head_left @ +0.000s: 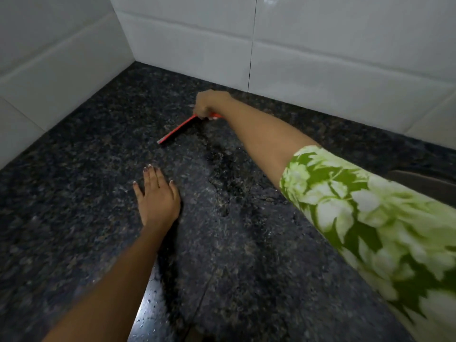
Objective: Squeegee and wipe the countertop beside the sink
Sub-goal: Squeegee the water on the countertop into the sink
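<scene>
- Writing or brand marks cannot be read on anything: the squeegee (178, 130) is too small and blurred to show a label.
- Squeegee: it lies far back on the countertop (74, 206), near the corner where the two tiled walls (192, 40) meet, its long edge down on the stone and running at a slant from lower left to upper right.
- Its upper right end disappears under the right hand (209, 103), which is curled around the handle and grips it; a bit of red and white shows just past the fingers on the right side.
- Its free end points toward the left hand (156, 196), with a stretch of bare stone between them.
- Left hand: it rests flat on the countertop, fingers straight and slightly spread, holding nothing, well nearer the camera than the squeegee.
- Look of the squeegee: a thin, straight bar, bright orange-red along the top, with a dark strip beneath where it meets the stone.
- Countertop: dark speckled granite, with a wet, duller streak and scattered droplets running from the squeegee back toward the camera, between the two arms.
- Right arm: it wears a green and white floral sleeve (370, 218) and reaches across the wet streak.
</scene>
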